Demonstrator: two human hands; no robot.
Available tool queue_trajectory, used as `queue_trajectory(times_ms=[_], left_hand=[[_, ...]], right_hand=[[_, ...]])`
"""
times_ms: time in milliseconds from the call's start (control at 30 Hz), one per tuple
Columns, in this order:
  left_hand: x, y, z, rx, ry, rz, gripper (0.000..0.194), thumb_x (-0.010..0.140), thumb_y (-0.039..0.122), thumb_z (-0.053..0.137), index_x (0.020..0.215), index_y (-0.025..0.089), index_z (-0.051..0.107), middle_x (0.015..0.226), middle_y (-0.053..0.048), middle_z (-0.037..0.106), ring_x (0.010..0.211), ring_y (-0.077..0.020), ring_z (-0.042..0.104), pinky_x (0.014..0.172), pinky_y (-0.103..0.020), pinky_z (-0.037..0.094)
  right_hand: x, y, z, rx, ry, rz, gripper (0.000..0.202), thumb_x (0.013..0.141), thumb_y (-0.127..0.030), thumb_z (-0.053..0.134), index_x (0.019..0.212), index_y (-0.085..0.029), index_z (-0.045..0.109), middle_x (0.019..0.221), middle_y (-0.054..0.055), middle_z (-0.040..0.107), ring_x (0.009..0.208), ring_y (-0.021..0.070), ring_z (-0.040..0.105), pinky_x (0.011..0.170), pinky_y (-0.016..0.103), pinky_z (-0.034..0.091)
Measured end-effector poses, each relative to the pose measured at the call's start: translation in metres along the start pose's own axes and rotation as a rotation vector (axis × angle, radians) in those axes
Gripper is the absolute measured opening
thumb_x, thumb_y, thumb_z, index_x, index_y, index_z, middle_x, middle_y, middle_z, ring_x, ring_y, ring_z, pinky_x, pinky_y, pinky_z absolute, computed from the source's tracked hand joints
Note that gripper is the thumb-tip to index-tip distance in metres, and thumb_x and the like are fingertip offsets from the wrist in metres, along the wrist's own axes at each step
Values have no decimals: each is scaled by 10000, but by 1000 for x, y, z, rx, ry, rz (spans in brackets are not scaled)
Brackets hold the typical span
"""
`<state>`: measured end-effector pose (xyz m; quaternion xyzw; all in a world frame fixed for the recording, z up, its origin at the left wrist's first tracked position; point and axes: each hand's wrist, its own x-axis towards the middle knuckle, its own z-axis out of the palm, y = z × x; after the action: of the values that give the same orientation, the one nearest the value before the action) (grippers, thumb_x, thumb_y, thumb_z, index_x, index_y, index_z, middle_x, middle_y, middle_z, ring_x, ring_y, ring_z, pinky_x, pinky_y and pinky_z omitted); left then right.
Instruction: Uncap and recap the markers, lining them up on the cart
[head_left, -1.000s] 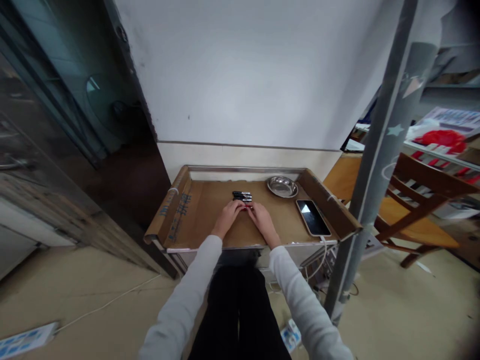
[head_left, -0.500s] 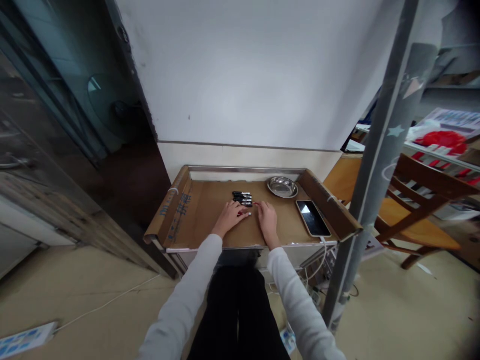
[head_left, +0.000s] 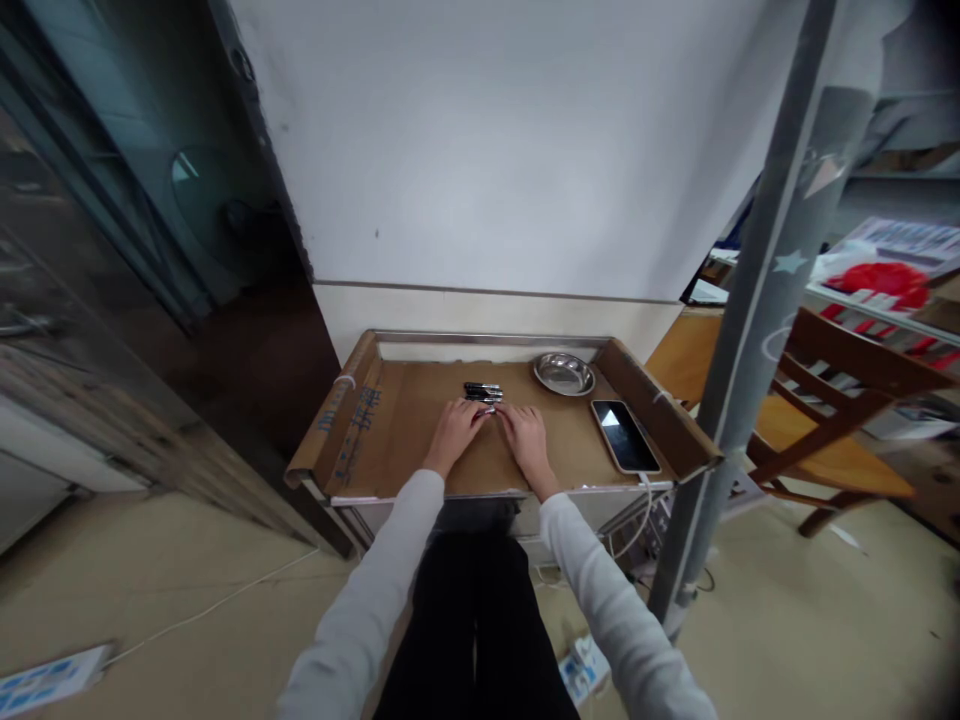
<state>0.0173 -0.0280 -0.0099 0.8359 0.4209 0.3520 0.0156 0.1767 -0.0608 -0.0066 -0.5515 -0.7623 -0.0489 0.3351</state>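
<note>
Between my fingertips is a small red and white marker (head_left: 490,410), mostly covered by the fingers. My left hand (head_left: 454,430) is closed around its left part. My right hand (head_left: 524,432) pinches at its right end, where a small red piece like a cap is largely hidden. The two hands nearly touch each other. Just beyond them, several black markers (head_left: 482,388) lie side by side in a row on the cardboard-covered table (head_left: 409,400). The hands hide part of the nearest ones.
A round metal dish (head_left: 564,374) stands at the back right of the table. In front of it lies a phone (head_left: 625,437) with a white cable. Cardboard flaps edge both sides. A grey pole (head_left: 750,300) rises at the right, by a wooden chair (head_left: 840,440).
My right hand has moved left with the small red piece, to the end of the marker. My left hand has shifted slightly forward with the marker, and the gap between them has closed.
</note>
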Motion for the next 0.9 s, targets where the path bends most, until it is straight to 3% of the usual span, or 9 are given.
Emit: queue_trajectory(times_ms=[100, 167, 267, 333, 400, 567, 700, 800, 900], left_hand=[[-1, 2, -4, 28, 40, -64, 194, 883, 314, 465, 1007, 230, 588, 967, -34, 650, 920, -184, 524, 811, -325, 357], [-1, 2, -7, 70, 102, -174, 208, 885, 331, 454, 1017, 244, 589, 977, -41, 654, 936, -198, 515, 808, -339, 348], [-2, -3, -7, 151, 158, -365, 205, 887, 323, 442, 1011, 251, 589, 993, -51, 654, 930, -226, 499, 799, -361, 349], [-1, -10, -3, 184, 153, -462, 187, 888, 258, 433, 988, 229, 589, 993, -64, 651, 924, -234, 498, 811, -373, 354], [0, -18, 2, 173, 144, -508, 194, 880, 178, 412, 957, 198, 590, 975, -82, 647, 922, -233, 507, 829, -378, 364], [3, -21, 8, 39, 182, -340, 264, 844, 87, 388, 1021, 172, 564, 1058, -102, 590, 976, -215, 523, 858, -358, 398], [0, -10, 7, -5, 46, -118, 223, 840, 112, 411, 954, 201, 579, 962, -66, 571, 945, -196, 527, 881, -349, 406], [-2, -9, 10, -11, -37, -88, 149, 835, 158, 459, 927, 193, 571, 939, -61, 558, 930, -193, 522, 884, -352, 416], [-2, -12, 14, 13, -33, -116, 123, 827, 188, 496, 930, 189, 561, 931, -58, 552, 934, -197, 514, 894, -359, 413]], right_hand=[[3, -2, 3, 134, -72, -113, 541, 884, -204, 346, 1411, -187, 224, 1230, 95, 551, 1062, 198, 514, 917, 348, 373], [5, -2, 5, 186, -74, -142, 630, 863, -188, 341, 1438, -164, 85, 1348, 100, 438, 1166, 193, 446, 954, 347, 365], [5, 1, 9, 113, -25, -62, 535, 848, -152, 325, 1381, -166, 280, 1379, 97, 385, 1190, 204, 404, 962, 359, 351], [4, 5, 11, 11, -7, 19, 405, 842, -142, 344, 1218, -175, 491, 1291, 101, 463, 1128, 222, 426, 932, 366, 355], [2, 8, 12, -84, -4, 84, 299, 837, -149, 379, 1049, -178, 588, 1146, 108, 535, 1033, 229, 452, 887, 361, 361], [0, 9, 13, -216, -21, 148, 230, 848, -181, 411, 978, -182, 601, 957, 105, 550, 896, 220, 455, 792, 329, 348], [0, 7, 13, -238, -38, 155, 190, 863, -221, 418, 944, -174, 582, 927, 98, 550, 880, 213, 453, 767, 314, 330], [1, 7, 13, -229, -49, 148, 165, 864, -243, 432, 926, -169, 566, 915, 89, 555, 884, 210, 455, 772, 308, 322], [1, 7, 13, -235, -53, 149, 180, 864, -246, 437, 977, -172, 557, 935, 87, 559, 895, 209, 457, 778, 305, 319]])
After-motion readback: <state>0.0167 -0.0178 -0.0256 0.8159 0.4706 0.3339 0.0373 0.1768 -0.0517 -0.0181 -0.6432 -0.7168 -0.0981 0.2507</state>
